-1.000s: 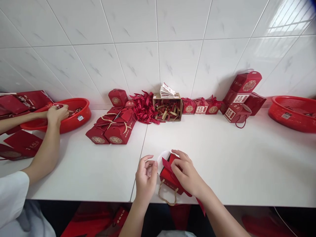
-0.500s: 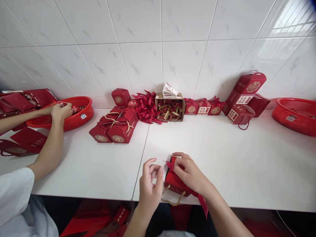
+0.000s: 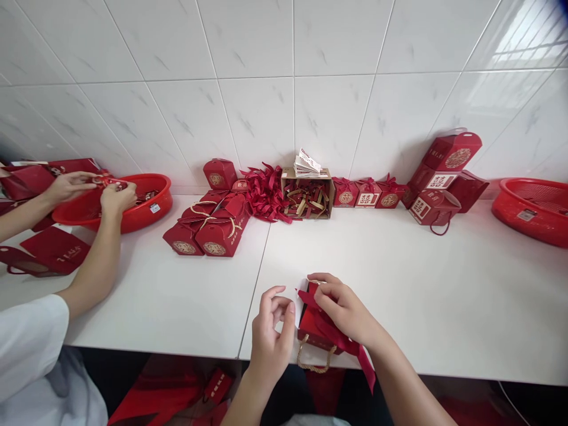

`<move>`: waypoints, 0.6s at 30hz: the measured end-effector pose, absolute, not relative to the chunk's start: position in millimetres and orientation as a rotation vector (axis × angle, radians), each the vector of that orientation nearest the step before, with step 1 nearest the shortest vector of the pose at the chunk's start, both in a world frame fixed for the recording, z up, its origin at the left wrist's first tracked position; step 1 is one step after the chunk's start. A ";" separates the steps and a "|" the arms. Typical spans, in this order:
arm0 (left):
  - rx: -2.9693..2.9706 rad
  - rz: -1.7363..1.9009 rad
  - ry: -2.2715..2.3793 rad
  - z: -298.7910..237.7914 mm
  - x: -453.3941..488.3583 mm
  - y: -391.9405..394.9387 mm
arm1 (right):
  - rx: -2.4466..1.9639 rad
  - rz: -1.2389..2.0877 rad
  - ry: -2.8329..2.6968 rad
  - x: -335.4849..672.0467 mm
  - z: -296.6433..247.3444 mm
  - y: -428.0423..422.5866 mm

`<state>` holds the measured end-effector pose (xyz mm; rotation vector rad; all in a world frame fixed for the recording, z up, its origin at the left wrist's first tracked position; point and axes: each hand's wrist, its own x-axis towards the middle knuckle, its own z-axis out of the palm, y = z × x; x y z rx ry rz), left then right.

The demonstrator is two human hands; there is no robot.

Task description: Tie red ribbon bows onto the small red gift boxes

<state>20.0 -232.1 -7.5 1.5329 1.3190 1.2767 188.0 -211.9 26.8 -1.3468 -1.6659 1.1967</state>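
A small red gift box (image 3: 313, 327) with a gold rope handle lies near the front edge of the white table (image 3: 421, 284). My right hand (image 3: 344, 310) rests on top of it, fingers curled and pinching a red ribbon (image 3: 350, 348) that trails off toward my wrist. Just left of the box, my left hand (image 3: 271, 328) hovers with fingers curled and thumb close to the fingertips; whether anything is pinched there is too small to make out.
Along the tiled wall stand several red gift boxes (image 3: 208, 228), a ribbon pile (image 3: 264, 195), a cardboard box of ribbons (image 3: 308, 195) and stacked boxes (image 3: 439, 177). Red basins sit far left (image 3: 133, 207) and far right (image 3: 532, 210). Another person's hands (image 3: 106, 195) work over the left basin.
The white flap that showed beside the box has mostly gone from sight. My left hand has curled in closer to the box. The other person's second hand has come into view at the basin.
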 end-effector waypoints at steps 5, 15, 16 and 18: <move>1.499 1.270 1.289 -8.6 17.9 -230.7 | -1.295 1.257 -1.613 189.3 27.7 -209.9; 1.151 1.240 1.179 2.5 28.3 -232.5 | -1.341 1.224 -1.615 188.2 28.2 -211.7; 1.156 1.234 1.182 3.5 28.5 -232.5 | -1.340 1.223 -1.621 188.2 28.1 -211.6; 1.175 1.229 1.197 4.5 28.3 -232.5 | -1.335 1.226 -1.620 188.4 27.7 -211.5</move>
